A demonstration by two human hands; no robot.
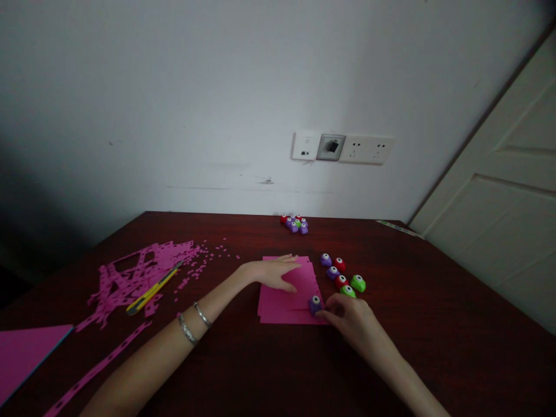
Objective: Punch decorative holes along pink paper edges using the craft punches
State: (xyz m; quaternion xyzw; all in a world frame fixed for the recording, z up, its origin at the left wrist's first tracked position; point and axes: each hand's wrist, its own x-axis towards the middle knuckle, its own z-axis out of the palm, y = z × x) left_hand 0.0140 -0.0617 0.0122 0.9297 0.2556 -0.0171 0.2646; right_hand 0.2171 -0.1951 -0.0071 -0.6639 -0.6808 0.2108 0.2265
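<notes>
Head view: right hand (354, 321) with grip pinched shut on purple paper punch (315, 303), seated over near right edge of pink paper sheets (286, 292). Left hand (275, 272) just beyond, flat, grip open, pressing sheets. Risk: stack skewing under uneven pressure, punch landing crooked. Right of grip, spare punches (343, 275), easily knocked.
</notes>
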